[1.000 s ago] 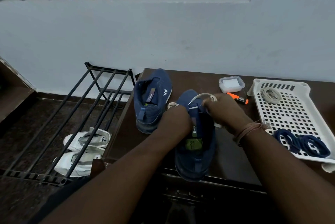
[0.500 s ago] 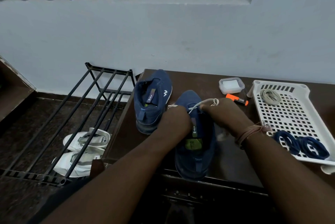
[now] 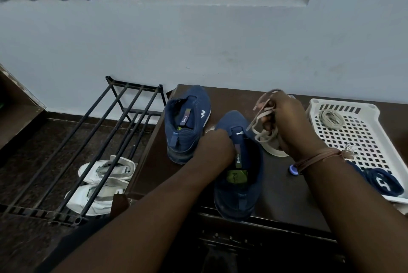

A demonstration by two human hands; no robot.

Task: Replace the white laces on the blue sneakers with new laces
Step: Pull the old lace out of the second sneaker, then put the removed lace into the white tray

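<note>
Two blue sneakers stand on a dark brown table (image 3: 287, 197). The far one (image 3: 187, 118) has no lace. My left hand (image 3: 215, 146) grips the near sneaker (image 3: 239, 175) at the left side of its upper. My right hand (image 3: 287, 122) holds a bunched white lace (image 3: 261, 127) lifted above and to the right of that sneaker's toe; loops hang from my fingers. A white perforated tray (image 3: 362, 140) on the right holds another coiled white lace (image 3: 331, 119) and two coiled dark blue laces (image 3: 382, 181).
A black metal shoe rack (image 3: 92, 140) stands left of the table, with white sandals (image 3: 103, 182) on the floor under it. A pale blue wall runs behind. A small blue-lit spot (image 3: 293, 170) shows on the table by my right wrist.
My right hand has pulled the white lace up and away from the near sneaker, rising toward the back right. My left hand stays on the sneaker.
</note>
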